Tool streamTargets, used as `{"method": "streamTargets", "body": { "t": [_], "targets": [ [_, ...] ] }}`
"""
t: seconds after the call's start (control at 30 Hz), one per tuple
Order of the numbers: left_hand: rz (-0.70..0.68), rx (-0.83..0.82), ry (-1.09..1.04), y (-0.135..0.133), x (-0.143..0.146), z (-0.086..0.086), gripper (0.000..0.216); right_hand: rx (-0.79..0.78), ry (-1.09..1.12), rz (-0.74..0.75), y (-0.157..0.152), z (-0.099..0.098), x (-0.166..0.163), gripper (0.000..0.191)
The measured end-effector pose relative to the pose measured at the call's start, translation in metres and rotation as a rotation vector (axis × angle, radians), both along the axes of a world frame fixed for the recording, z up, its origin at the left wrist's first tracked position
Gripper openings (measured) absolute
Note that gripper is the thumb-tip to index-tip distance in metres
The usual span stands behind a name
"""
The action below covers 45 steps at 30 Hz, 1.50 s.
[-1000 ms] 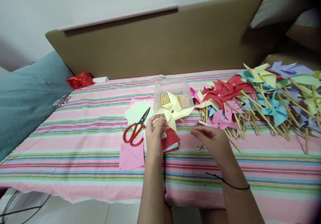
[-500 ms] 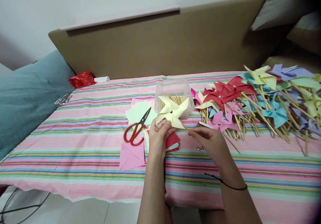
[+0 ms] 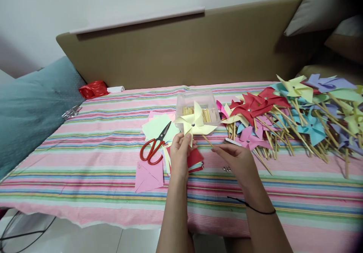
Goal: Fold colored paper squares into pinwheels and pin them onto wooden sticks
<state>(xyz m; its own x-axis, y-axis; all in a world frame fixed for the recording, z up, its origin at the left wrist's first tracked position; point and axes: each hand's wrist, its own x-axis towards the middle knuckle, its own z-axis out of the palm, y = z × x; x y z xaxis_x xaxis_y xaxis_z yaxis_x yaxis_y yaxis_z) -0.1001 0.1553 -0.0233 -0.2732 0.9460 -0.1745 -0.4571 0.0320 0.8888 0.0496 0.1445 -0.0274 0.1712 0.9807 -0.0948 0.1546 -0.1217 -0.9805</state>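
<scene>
A pale yellow paper pinwheel (image 3: 195, 124) with a silver pin at its centre is held up between my hands. My left hand (image 3: 181, 149) has its fingers closed at the lower blade. The thin wooden stick (image 3: 208, 141) of the pinwheel runs down to the right, its end pinched in my right hand (image 3: 234, 155). Behind the pinwheel stands a clear plastic box (image 3: 198, 98) of short wooden sticks. Red-handled scissors (image 3: 154, 149) rest to the left on light green paper (image 3: 159, 126). Part of a stack of coloured paper squares (image 3: 195, 160) is hidden by my left hand.
Finished pinwheels (image 3: 263, 109) in many colours lie heaped on the right. A cut pink square (image 3: 149, 176) lies below the scissors. Several small metal pins (image 3: 226, 168) sit near my right hand. A red plastic bag (image 3: 93, 90) is at the back left of the striped cloth (image 3: 99, 162).
The pinwheel's blades have turned about its centre. More of the stick shows between the blades and my right hand, which has shifted slightly left.
</scene>
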Motion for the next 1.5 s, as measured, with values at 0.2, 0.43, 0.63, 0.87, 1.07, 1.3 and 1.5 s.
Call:
{"method": "streamTargets", "body": {
  "t": [0.2, 0.43, 0.63, 0.87, 1.07, 1.3, 1.5],
  "targets": [
    [-0.018, -0.097, 0.173, -0.003, -0.001, 0.003, 0.025, -0.02, 0.027, -0.009, 0.002, -0.004, 0.004, 0.023],
    [-0.063, -0.052, 0.236, -0.003, 0.001, 0.007, 0.025, -0.023, 0.073, -0.034, 0.004, -0.008, 0.004, 0.026],
    [-0.11, 0.03, 0.431, 0.0, -0.003, 0.001, 0.022, 0.012, 0.24, -0.143, 0.007, -0.011, 0.012, 0.028],
    [-0.034, 0.143, 0.766, 0.005, -0.01, -0.002, 0.02, 0.127, 0.34, -0.312, 0.011, 0.005, 0.038, 0.032],
    [-0.035, 0.128, 0.747, 0.005, -0.022, 0.002, 0.022, 0.207, 0.26, -0.515, 0.037, 0.028, 0.104, 0.028],
    [-0.003, 0.093, 0.582, 0.005, -0.028, 0.005, 0.026, 0.179, 0.133, -0.569, 0.077, 0.038, 0.136, 0.018],
    [0.022, 0.139, 0.665, 0.005, -0.032, 0.001, 0.023, 0.165, 0.047, -0.574, 0.082, 0.033, 0.127, 0.019]
  ]
}}
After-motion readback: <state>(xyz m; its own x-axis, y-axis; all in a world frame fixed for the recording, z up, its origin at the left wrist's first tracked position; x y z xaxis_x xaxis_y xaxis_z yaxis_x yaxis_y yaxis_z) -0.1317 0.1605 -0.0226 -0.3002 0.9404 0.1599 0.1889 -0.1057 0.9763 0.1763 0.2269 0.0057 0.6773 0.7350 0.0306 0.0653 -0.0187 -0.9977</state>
